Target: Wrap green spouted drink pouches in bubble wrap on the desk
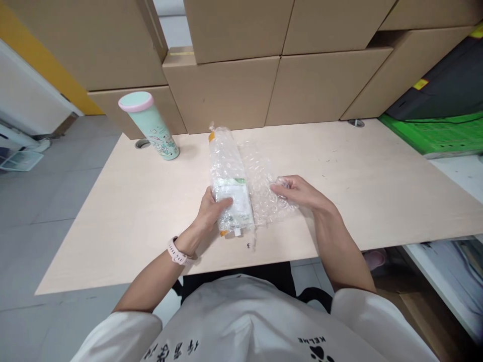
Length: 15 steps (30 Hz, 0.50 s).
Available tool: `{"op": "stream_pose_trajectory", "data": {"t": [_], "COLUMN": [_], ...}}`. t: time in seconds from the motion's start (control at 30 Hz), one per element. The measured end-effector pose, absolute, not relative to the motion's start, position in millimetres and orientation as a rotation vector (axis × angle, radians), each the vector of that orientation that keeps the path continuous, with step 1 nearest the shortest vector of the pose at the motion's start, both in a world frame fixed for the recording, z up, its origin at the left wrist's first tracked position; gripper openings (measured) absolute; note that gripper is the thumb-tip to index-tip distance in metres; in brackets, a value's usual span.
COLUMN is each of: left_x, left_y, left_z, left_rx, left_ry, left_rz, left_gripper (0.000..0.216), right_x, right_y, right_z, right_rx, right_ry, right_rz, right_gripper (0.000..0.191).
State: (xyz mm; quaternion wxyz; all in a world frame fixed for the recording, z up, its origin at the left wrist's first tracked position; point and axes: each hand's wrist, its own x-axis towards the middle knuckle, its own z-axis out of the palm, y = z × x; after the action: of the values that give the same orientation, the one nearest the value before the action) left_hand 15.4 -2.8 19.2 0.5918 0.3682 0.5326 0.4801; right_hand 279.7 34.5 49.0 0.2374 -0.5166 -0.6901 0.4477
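Observation:
Clear bubble wrap [260, 188] lies over the middle of the table, partly around a flat white packet [239, 198] with green print. Orange bits show at the packet's upper and lower left corners. My left hand [211, 208] grips the packet's left side through the plastic, thumb on top. A pink watch band circles that wrist. With fingers pinched, my right hand [296, 191] holds the bubble wrap's right edge, drawn out to the side of the packet. What lies under the packet is hidden.
A mint tumbler [156, 128] with a pink-rimmed lid stands at the table's back left. Stacked cardboard boxes [226, 93] line the back edge. A green plastic crate [437, 133] sits at the far right, with a dark case on it. The pale wooden table [124, 221] ends just before my body.

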Motion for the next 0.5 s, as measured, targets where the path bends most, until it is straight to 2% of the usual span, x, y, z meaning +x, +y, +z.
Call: {"op": "stream_pose_trajectory", "data": {"t": [0.1,0.27,0.4,0.5], "left_x": [19.8,20.7,16.2,13.7], "left_y": [-6.6,-10.2,-2.5,3.7], "left_z": [20.4,21.4,18.4,14.7], "left_rx": [0.920,1.023,0.877,0.795], "left_ry": [1.230,1.095,0.978,0.852], "left_rz": [1.115,1.074,1.031,0.958], "left_gripper": [0.048,0.049,0.044,0.058], "right_x": [261.3,225.5,224.1,229.0], "right_y": [26.0,19.0,20.4,22.2], "right_z": [50.4,39.6,36.6,37.3], "right_rx": [-1.050,-0.559,-0.541,-0.555], "right_ry": [-1.797,-2.202,-2.285,-2.363], "right_rz": [1.386,1.250,1.180,1.147], "right_gripper": [0.040,0.031,0.028,0.025]}}
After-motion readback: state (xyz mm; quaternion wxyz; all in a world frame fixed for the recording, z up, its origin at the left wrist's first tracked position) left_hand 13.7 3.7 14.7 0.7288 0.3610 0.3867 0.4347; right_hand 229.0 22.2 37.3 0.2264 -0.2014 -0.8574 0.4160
